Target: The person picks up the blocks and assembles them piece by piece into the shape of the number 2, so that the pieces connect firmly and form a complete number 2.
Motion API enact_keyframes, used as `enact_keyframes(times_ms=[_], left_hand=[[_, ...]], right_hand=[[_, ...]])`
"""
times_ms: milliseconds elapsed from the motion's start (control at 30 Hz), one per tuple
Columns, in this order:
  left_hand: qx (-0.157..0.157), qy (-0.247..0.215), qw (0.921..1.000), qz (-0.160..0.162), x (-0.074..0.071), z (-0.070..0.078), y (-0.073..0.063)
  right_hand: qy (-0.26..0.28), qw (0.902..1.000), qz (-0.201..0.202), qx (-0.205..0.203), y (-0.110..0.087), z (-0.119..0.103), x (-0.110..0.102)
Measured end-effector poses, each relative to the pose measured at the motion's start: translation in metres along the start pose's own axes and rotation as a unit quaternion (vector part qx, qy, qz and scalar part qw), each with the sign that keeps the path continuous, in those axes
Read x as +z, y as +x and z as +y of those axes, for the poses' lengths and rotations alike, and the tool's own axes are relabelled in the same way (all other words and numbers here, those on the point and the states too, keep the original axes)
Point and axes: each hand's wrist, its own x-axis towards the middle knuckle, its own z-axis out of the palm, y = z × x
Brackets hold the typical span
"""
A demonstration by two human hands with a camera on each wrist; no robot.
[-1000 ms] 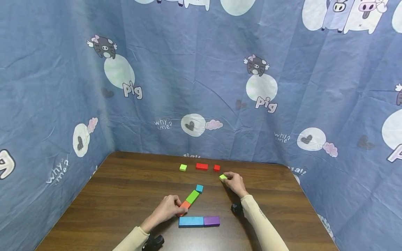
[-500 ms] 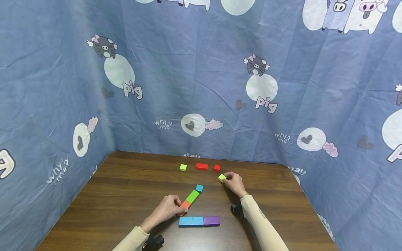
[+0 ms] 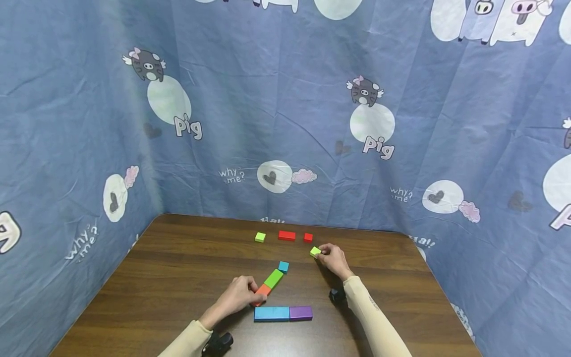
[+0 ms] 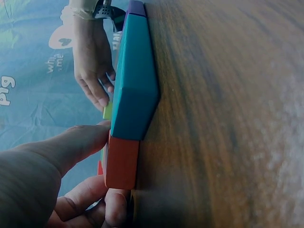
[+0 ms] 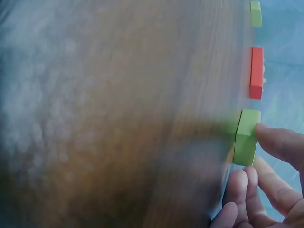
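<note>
My left hand [image 3: 238, 293] pinches an orange block [image 3: 264, 289] between thumb and fingers at the near end of a slanted row. A green block [image 3: 273, 278] continues that row, with a small teal block [image 3: 283, 267] at its far end. Farther right, my right hand [image 3: 335, 260] pinches a small yellow-green block [image 3: 314, 252] on the table; the right wrist view shows the thumb and fingertips against that block [image 5: 247, 137]. In front of the slanted row, a long blue block [image 3: 271, 314] lies end to end with a purple block [image 3: 301, 313].
Along the back of the wooden table [image 3: 187, 258] stand another yellow-green block [image 3: 260, 237], a longer red block [image 3: 287, 236] and a small red block [image 3: 308, 237]. A blue patterned curtain [image 3: 276, 124] hangs behind the table and at its sides.
The yellow-green block in my right hand has shifted slightly to the left and turned a little. My left hand keeps its hold on the orange block.
</note>
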Motion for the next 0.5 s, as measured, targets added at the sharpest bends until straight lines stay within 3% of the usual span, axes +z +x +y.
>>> enact_keyframes(times_ms=[500], left_hand=[[-0.004, 0.001, 1.0, -0.003, -0.0002, -0.0005, -0.0008]], right_hand=[[0.008, 0.9996, -0.024, -0.009, 0.0013, -0.004, 0.0]])
